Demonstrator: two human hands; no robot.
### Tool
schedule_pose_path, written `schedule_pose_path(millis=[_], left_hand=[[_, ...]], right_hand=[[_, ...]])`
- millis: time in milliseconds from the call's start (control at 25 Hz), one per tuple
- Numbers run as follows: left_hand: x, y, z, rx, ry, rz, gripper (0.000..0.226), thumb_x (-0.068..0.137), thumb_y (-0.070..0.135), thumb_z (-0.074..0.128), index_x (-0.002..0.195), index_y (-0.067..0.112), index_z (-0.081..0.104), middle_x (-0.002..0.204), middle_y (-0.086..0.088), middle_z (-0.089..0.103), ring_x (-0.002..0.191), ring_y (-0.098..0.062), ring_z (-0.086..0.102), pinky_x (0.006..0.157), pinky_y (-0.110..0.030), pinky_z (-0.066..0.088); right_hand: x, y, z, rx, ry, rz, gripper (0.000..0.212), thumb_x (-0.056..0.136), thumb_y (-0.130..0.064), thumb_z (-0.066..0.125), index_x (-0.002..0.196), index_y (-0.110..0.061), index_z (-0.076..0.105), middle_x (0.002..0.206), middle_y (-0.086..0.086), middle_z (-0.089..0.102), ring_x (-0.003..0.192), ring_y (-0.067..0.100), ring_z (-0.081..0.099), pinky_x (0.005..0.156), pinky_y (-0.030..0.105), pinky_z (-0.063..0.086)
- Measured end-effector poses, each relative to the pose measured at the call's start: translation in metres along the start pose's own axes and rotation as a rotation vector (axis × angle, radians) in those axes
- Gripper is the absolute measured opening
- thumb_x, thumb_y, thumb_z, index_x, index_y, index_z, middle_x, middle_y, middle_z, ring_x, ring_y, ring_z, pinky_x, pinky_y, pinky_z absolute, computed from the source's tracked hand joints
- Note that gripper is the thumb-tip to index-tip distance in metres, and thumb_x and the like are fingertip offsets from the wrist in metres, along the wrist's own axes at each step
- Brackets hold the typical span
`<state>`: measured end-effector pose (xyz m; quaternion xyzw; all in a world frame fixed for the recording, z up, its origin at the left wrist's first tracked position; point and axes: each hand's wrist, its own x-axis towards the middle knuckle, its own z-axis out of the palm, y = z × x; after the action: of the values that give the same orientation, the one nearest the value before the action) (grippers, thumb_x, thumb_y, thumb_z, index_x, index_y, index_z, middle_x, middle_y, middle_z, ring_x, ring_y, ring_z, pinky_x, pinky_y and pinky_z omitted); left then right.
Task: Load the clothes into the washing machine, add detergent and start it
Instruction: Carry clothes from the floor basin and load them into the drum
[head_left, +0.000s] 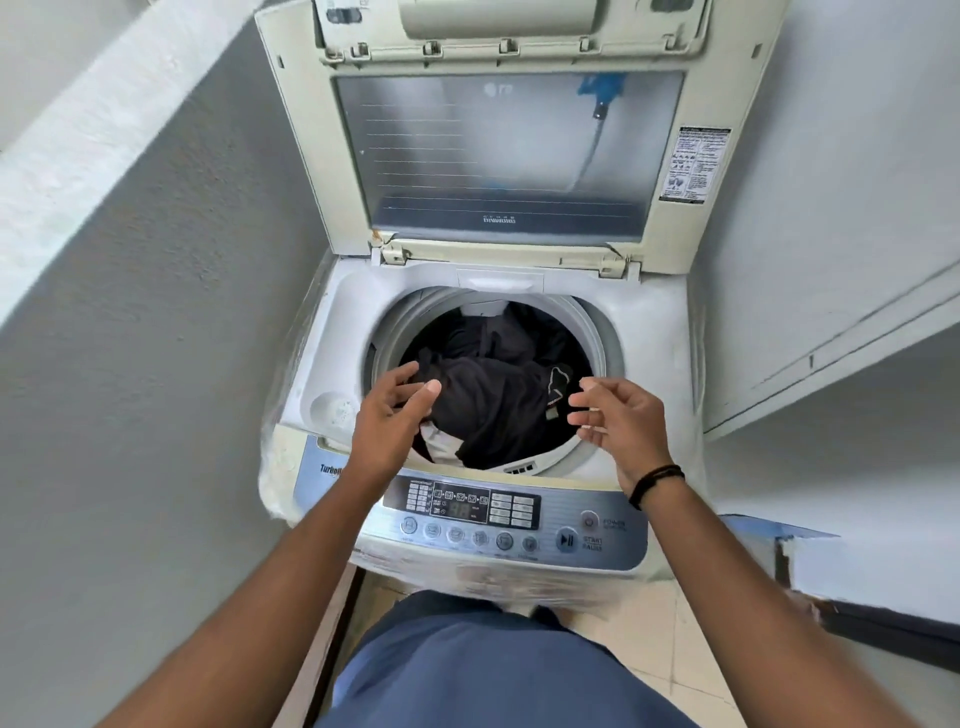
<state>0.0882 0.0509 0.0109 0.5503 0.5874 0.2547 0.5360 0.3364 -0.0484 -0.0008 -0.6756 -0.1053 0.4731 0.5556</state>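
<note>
Lid (498, 156) up at twelve o'clock on the washing machine (332, 332), dark clothes (493, 395) piled in the drum. Left hand (387, 421) hovers at the drum's eight o'clock, fingers loose, holding nothing; right hand (621, 421) at four o'clock, likewise relaxed and empty. Control panel (498, 514) sits at six.

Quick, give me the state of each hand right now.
Left hand: open, fingers loosely curled over the dark clothes in the drum, holding nothing.
Right hand: open, fingers relaxed above the drum rim, holding nothing.
</note>
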Motion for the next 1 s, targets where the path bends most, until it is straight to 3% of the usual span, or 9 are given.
schedule_pose_path(millis=[120, 280, 720, 880, 1000], left_hand=[[-0.016, 0.005, 0.011, -0.011, -0.045, 0.023, 0.045, 0.094, 0.037, 0.072, 0.136, 0.024, 0.060, 0.111, 0.003, 0.072, 0.096, -0.014, 0.074, 0.089, -0.036, 0.057], [-0.022, 0.015, 0.021, -0.029, -0.158, 0.046, 0.031, 0.095, 0.033, 0.072, 0.125, 0.027, 0.066, 0.108, -0.001, 0.075, 0.093, -0.017, 0.075, 0.081, -0.037, 0.055], [-0.036, 0.031, 0.061, -0.058, -0.501, 0.167, 0.015, 0.099, 0.019, 0.066, 0.113, 0.017, 0.071, 0.096, -0.004, 0.078, 0.086, -0.018, 0.074, 0.076, -0.034, 0.057], [-0.062, 0.030, 0.107, -0.024, -0.799, 0.160, 0.020, 0.100, 0.016, 0.064, 0.118, 0.009, 0.068, 0.099, -0.011, 0.076, 0.081, -0.017, 0.071, 0.071, -0.034, 0.057], [-0.102, 0.024, 0.142, 0.089, -1.036, 0.127, 0.021, 0.096, 0.019, 0.069, 0.116, 0.015, 0.068, 0.100, -0.015, 0.074, 0.081, -0.017, 0.069, 0.069, -0.035, 0.053]], right_hand=[[-0.010, 0.001, -0.019, -0.015, 0.072, -0.058, 0.010, 0.093, -0.017, 0.068, 0.096, -0.008, 0.070, 0.076, 0.008, 0.071, 0.051, 0.012, 0.055, 0.047, 0.022, 0.040], [-0.036, -0.004, -0.033, -0.006, 0.143, -0.126, 0.011, 0.092, -0.016, 0.068, 0.091, -0.005, 0.070, 0.068, 0.004, 0.064, 0.047, 0.011, 0.045, 0.042, 0.021, 0.032], [-0.152, 0.053, -0.069, 0.107, 0.548, -0.058, 0.009, 0.094, -0.016, 0.067, 0.094, -0.008, 0.071, 0.070, 0.003, 0.067, 0.051, 0.014, 0.053, 0.048, 0.024, 0.038], [-0.224, 0.106, -0.088, 0.222, 0.801, -0.005, 0.008, 0.093, -0.019, 0.067, 0.095, -0.012, 0.070, 0.072, 0.003, 0.067, 0.053, 0.013, 0.056, 0.047, 0.022, 0.040], [-0.282, 0.135, -0.100, 0.314, 0.959, 0.003, 0.008, 0.094, -0.020, 0.068, 0.094, -0.012, 0.070, 0.072, 0.003, 0.068, 0.051, 0.012, 0.056, 0.046, 0.022, 0.039]])
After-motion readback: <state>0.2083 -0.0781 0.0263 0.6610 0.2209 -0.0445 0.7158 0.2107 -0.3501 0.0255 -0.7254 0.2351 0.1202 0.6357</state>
